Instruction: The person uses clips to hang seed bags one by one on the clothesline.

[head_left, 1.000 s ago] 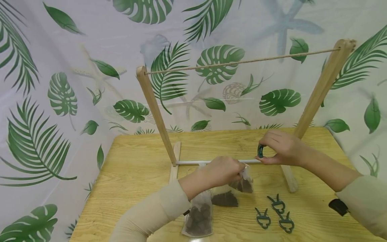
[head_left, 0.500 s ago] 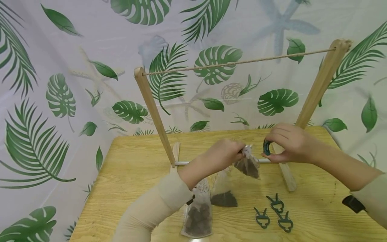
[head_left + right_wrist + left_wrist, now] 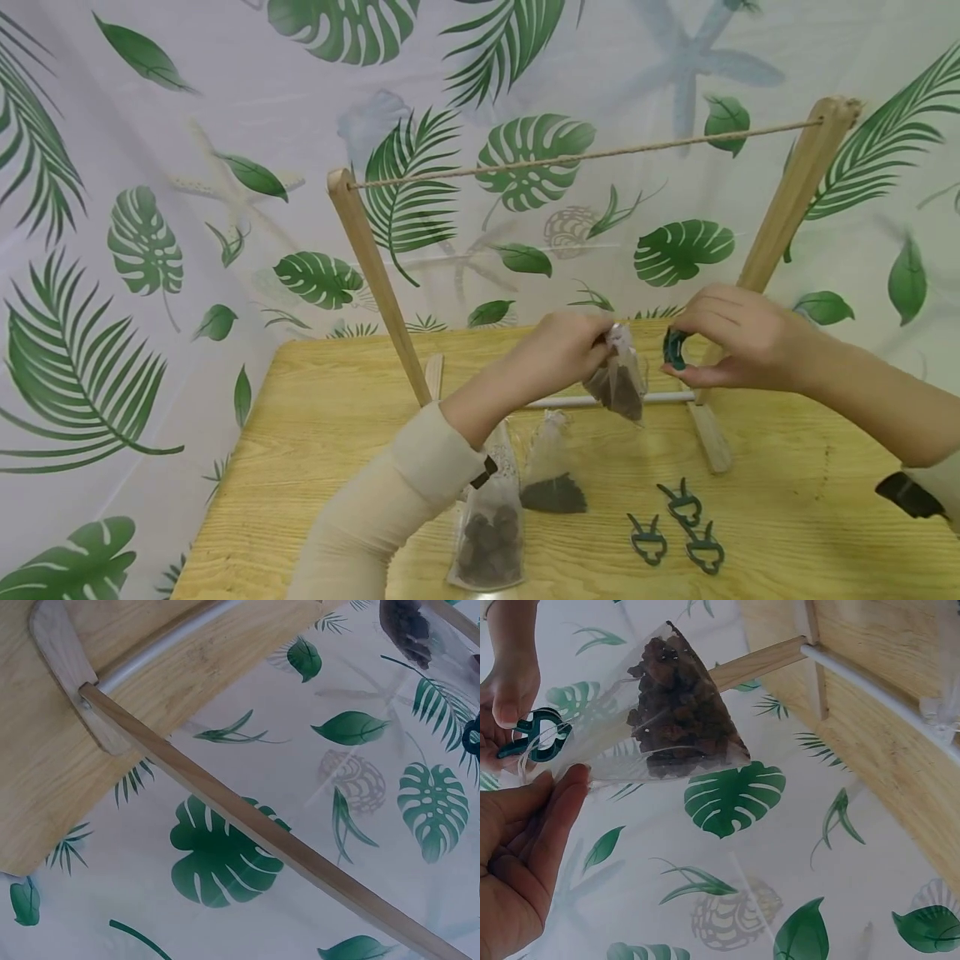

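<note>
My left hand (image 3: 558, 350) pinches the gathered top of a small sheer drawstring pouch (image 3: 621, 387), which hangs above the table. Dark brown lumps (image 3: 682, 712) fill its lower end in the left wrist view. Facing it, my right hand (image 3: 757, 337) holds a dark green plastic clip (image 3: 673, 348) between thumb and fingers. In the left wrist view the clip overlaps the pouch's cord and top. Only the edge of the clip (image 3: 472, 736) shows in the right wrist view; the right hand is out of that view.
A wooden frame with two posts (image 3: 787, 200), a white bottom bar (image 3: 577, 402) and a taut rope (image 3: 600, 153) stands on the table (image 3: 300, 467). Two more sheer pouches lie in front, one with dark chunks (image 3: 491, 546), one with black bits (image 3: 555, 493). Three green clips (image 3: 647, 539) lie to the right.
My left hand has lifted the pouch from near the white bar and moved it up and slightly right. The right hand with the clip has risen and shifted right.
</note>
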### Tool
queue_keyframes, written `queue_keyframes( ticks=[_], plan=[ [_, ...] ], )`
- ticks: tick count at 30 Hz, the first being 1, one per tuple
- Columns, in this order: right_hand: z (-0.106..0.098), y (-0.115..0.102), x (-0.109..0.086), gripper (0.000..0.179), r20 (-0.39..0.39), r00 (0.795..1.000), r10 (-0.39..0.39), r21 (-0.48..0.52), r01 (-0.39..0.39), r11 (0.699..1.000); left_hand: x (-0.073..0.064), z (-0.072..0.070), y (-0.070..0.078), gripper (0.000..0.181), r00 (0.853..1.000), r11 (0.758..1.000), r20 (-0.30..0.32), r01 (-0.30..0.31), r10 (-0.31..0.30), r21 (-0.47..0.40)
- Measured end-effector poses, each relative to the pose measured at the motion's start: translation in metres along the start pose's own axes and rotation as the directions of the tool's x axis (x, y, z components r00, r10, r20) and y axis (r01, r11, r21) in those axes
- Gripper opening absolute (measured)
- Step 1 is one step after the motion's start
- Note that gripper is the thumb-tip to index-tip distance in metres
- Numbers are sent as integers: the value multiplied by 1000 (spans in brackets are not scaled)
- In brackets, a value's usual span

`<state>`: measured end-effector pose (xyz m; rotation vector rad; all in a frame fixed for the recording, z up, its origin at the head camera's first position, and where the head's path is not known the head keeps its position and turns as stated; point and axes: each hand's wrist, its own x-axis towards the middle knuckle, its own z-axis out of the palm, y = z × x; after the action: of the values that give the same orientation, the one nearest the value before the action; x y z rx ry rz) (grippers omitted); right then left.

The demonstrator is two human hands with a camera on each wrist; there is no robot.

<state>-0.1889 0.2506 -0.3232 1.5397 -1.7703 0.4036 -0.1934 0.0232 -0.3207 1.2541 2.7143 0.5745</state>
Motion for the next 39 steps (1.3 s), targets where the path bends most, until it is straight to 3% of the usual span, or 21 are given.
queue_keyframes(
  ticks=[5, 13, 17, 21, 27, 33, 39],
  plan=[
    [-11, 2, 6, 46, 2, 1000, 24, -11, -24, 1000, 9, -10, 6, 17, 996, 1000, -84, -12, 12, 1],
    [-30, 4, 18, 49, -56, 997, 56, -50, -59, 997, 24, -20, 9, 14, 985, 989, -172, -16, -10, -147],
    [-40, 5, 26, 51, -83, 995, 63, -85, -70, 994, 31, -22, 9, 14, 976, 973, -212, 7, -57, -229],
    [-52, 4, 31, 54, -69, 989, 131, -122, -138, 983, 38, -25, 9, 15, 968, 940, -226, 22, -105, -342],
    [-65, 7, 34, 59, -119, 966, 228, -130, -243, 961, 49, -30, 11, 19, 945, 882, -298, -24, -133, -470],
    [-80, 15, 41, 62, -173, 953, 249, -133, -273, 953, 59, -37, 16, 21, 941, 820, -282, -9, -187, -572],
    [-95, 28, 56, 65, -218, 933, 285, -124, -316, 941, 68, -41, 24, 18, 931, 730, -280, -20, -236, -683]
  ],
)
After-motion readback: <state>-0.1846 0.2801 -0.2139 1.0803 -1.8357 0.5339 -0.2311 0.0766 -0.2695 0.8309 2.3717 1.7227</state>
